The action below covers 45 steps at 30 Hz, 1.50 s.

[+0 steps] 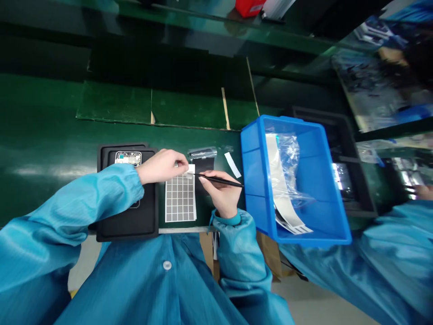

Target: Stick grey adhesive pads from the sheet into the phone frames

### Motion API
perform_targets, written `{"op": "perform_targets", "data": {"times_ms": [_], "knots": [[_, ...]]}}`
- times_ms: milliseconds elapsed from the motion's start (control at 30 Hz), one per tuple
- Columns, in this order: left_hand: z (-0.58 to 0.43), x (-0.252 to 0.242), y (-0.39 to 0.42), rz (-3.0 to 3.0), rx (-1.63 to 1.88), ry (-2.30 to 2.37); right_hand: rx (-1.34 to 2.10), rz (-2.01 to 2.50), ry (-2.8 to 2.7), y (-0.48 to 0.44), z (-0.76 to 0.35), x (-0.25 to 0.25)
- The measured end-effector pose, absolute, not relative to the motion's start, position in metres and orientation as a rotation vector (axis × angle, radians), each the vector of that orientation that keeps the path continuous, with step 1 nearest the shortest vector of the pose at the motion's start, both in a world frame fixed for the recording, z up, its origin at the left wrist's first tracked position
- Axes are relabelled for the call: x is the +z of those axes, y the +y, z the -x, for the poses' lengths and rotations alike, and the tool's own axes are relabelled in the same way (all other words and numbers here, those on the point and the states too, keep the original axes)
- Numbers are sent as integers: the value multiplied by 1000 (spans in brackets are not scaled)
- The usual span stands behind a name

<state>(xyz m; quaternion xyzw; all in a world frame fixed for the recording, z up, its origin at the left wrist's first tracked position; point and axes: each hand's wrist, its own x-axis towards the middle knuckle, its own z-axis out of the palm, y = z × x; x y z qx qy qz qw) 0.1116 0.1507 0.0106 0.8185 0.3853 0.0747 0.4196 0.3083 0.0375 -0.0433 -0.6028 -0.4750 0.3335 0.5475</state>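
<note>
My right hand [223, 192] grips slim black tweezers [221, 181], their tip pointing left over the top of a sticker sheet [180, 198]. The sheet is white with rows of small grey rectangles. My left hand [164, 164] is closed in a pinch above the sheet's upper edge, close to the tweezer tip; a small pale piece shows at its fingertips, too small to make out. Under my left forearm lies a black tray [140, 225] holding a phone with its inside exposed [128, 158], partly hidden by the sleeve.
A blue bin [324, 189] on the right holds pale strips [282, 180] and clear plastic wrap. A white strip [232, 165] and a clear plastic roll [202, 152] lie on the green bench [43, 135]. Another person's blue sleeve [399, 253] is at far right.
</note>
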Motion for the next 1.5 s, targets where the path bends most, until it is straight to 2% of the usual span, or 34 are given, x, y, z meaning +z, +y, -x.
{"op": "perform_targets", "data": {"times_ms": [133, 467, 767, 933, 1067, 1167, 1500], "knots": [[-87, 22, 130, -1942, 203, 944, 833, 1364, -1159, 29, -288, -32], [-41, 10, 98, -1795, 335, 1061, 974, 1293, -1146, 19, -245, -28], [-22, 14, 83, -1759, 386, 1060, 962, 1273, -1148, 17, -224, -29], [10, 18, 73, -2037, 434, 1173, 935, 1313, -1148, 16, -220, -33], [42, 10, 56, -2493, 151, 1169, 1001, 1315, -1094, 19, -214, -34], [50, -1, 43, -2618, 34, 1147, 1070, 1298, -1077, 29, -203, -32], [34, -18, 16, -2585, 341, 1103, 1282, 1418, -1071, 67, -155, -17]]}}
